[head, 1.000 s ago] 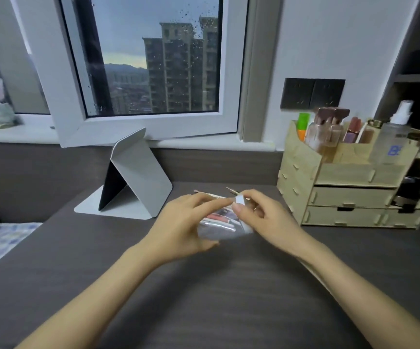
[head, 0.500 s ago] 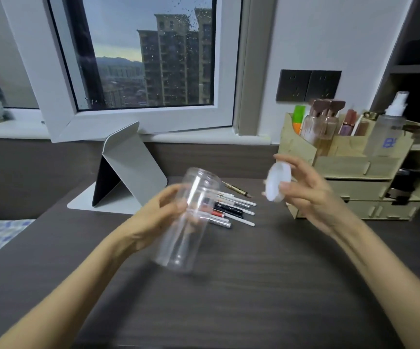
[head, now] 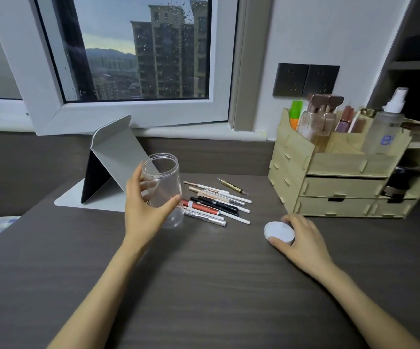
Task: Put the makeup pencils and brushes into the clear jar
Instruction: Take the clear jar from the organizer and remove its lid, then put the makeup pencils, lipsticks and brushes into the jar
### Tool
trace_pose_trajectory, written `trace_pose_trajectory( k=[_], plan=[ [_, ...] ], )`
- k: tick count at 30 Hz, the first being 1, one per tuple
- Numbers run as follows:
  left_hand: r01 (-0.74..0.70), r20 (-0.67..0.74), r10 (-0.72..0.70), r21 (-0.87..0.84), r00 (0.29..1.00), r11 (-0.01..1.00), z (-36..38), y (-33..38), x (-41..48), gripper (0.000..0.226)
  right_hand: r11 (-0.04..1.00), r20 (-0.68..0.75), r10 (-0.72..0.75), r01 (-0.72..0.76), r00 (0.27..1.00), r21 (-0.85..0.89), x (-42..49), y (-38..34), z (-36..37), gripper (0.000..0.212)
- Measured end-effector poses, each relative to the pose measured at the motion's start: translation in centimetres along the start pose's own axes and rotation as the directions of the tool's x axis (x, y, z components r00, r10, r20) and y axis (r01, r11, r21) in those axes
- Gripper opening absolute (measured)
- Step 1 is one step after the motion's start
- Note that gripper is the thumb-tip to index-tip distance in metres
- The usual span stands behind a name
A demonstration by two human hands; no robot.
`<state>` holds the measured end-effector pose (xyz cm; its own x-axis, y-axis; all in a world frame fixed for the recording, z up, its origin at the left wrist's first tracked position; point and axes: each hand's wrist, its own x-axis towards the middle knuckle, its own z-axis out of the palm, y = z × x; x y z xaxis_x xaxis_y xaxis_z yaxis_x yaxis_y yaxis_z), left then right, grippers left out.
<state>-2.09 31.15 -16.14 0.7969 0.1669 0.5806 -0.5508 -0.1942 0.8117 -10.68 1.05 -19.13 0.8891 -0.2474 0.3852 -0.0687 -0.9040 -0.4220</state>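
Closest in, the dark wood counter (head: 216, 285) lies bare between two forearms. On the right side, the right hand (head: 302, 240) sits low with thumb and fingers curled around the white lid (head: 279, 231), which looks to be resting flat on the counter; whether the grip is firm or already loosening, I cannot tell. If that lid gets nudged off the fingertips it could roll, and it sits near the wooden organizer (head: 342, 187), so a careless sweep back toward the pencils might clip it.

Over on the other side, the left hand (head: 146, 210) is wrapped partway around the clear jar (head: 163, 190), thumb in front, fingers showing through the wall. The jar is upright, mouth open, empty, its base at or just above the counter. That is the risk point: smooth plastic in a one-handed hold, and a long pencil dropped in at an angle could tip it.

Just beside the jar, the makeup pencils and brushes (head: 216, 201) lie in a loose fan, none loaded yet. Round barrels like these can roll if one is pulled from under another. Behind them stands the folded grey stand (head: 113, 157).
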Motion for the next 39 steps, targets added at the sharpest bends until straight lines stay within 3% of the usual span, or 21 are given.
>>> trace_pose_trajectory(
  k=[3,11,14,16,20,22,24,25,27,28,29,31,34,36,39],
  plan=[
    [-0.033,-0.084,0.037,0.039,0.996,0.999,-0.2,-0.6,-0.1,0.096,0.971,-0.116,-0.238,0.236,0.964,-0.034,1.6,-3.4,1.5,0.032],
    [-0.048,-0.17,0.066,0.11,0.983,0.993,-2.0,-1.2,0.3,0.097,0.843,0.04,-0.486,0.481,0.873,-0.241,5.0,-11.7,7.4,0.034],
    [-0.077,-0.155,0.099,0.141,0.983,0.987,-2.0,-1.2,0.3,0.095,0.781,0.148,-0.497,0.515,0.855,-0.354,6.1,-14.1,8.6,0.042],
    [-0.096,-0.117,0.117,0.167,0.986,0.981,-1.8,-1.2,0.2,0.094,0.752,0.23,-0.453,0.508,0.861,-0.42,6.5,-15.3,9.1,0.034],
    [-0.167,-0.024,0.183,0.297,0.983,0.94,-1.6,-1.5,0.0,0.094,0.783,0.352,-0.375,0.496,0.858,-0.375,6.7,-15.3,9.0,0.023],
    [-0.194,0.013,0.203,0.351,0.979,0.916,-1.5,-1.4,-0.1,0.093,0.896,0.242,-0.341,0.392,0.908,-0.208,6.6,-15.5,6.8,0.02],
    [-0.207,0.039,0.207,0.362,0.978,0.909,-1.5,-1.4,-0.1,0.089,0.963,0.042,-0.185,0.172,0.982,0.207,7.1,-15.5,3.8,0.015],
    [-0.211,0.053,0.206,0.365,0.977,0.907,-1.5,-1.4,-0.1,0.088,0.886,-0.007,-0.091,0.084,0.996,0.456,7.1,-15.6,2.0,0.009],
    [-0.238,0.096,0.217,0.386,0.971,0.891,-1.4,-1.5,-0.1,0.087,0.537,-0.104,-0.015,0.096,0.994,0.838,6.6,-15.7,-1.3,0.026],
    [-0.264,0.126,0.233,0.405,0.964,0.875,-1.3,-1.5,-0.1,0.087,0.39,-0.149,-0.025,0.147,0.989,0.909,6.3,-15.8,-2.3,0.031],
    [-0.295,0.157,0.252,0.427,0.955,0.854,-1.2,-1.6,-0.2,0.087,0.32,-0.17,-0.053,0.178,0.984,0.93,5.9,-16.3,-2.9,0.033],
    [-0.356,0.206,0.292,0.459,0.934,0.814,-1.0,-1.5,-0.3,0.086,0.355,-0.171,-0.123,0.205,0.977,0.912,5.0,-17.1,-2.7,0.032],
    [-0.414,0.236,0.341,0.468,0.91,0.78,-1.0,-1.5,-0.4,0.083,0.647,-0.128,-0.227,0.248,0.965,0.721,4.3,-16.8,-0.4,0.022],
    [-0.428,0.229,0.361,0.472,0.904,0.771,-1.0,-1.4,-0.4,0.079,0.782,-0.119,-0.297,0.313,0.947,0.539,3.9,-16.3,0.9,0.013],
    [-0.467,0.237,0.402,0.483,0.884,0.741,-1.0,-1.4,-0.4,0.072,0.83,-0.163,-0.38,0.414,0.91,0.373,3.5,-15.9,2.0,0.021]
  ],
)
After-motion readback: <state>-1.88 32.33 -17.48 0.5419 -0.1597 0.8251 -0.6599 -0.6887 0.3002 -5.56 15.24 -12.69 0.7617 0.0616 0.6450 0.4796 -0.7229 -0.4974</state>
